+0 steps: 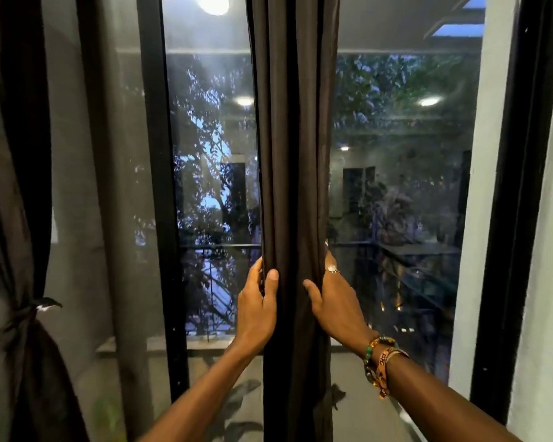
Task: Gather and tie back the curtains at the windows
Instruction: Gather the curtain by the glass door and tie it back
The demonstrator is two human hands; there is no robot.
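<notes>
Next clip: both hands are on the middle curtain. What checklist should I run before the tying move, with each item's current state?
1. Left hand grips the middle curtain on its left side: ok.
2. Right hand grips its right side: ok.
3. Folds bunched into one narrow bundle between the hands: ok.
4. Something to bind this bundle with in reach: cannot tell, none plainly visible.
5. Far-left curtain already cinched by its tie: ok.
</notes>
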